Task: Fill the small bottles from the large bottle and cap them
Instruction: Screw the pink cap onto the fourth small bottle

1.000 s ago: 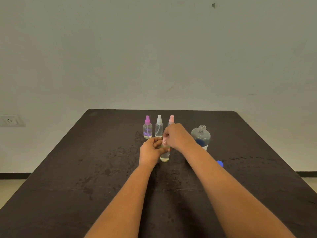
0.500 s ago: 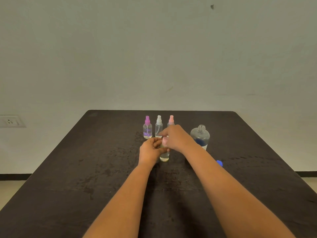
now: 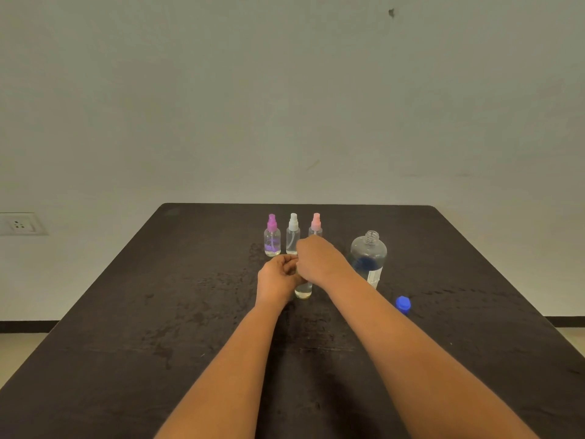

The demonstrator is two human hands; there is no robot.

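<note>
A small clear bottle (image 3: 303, 291) stands on the dark table (image 3: 158, 312) with liquid in its base. My left hand (image 3: 277, 277) grips its body. My right hand (image 3: 319, 259) curls over its top, hiding the spray cap, which showed pink between the fingers a moment ago. Behind stand three capped small bottles: a purple-capped bottle (image 3: 272, 237), a white-capped bottle (image 3: 293, 232) and a pink-capped bottle (image 3: 316, 224). The large clear bottle (image 3: 368, 253) stands uncapped to the right. Its blue cap (image 3: 403, 304) lies on the table nearer to me.
The table's far edge meets a plain wall. A wall socket (image 3: 20, 224) is at the left. Wet smears mark the table around the bottles.
My right hand has turned slightly on top of the small bottle and now hides the pink cap. The bottle and my left hand stay in place.
</note>
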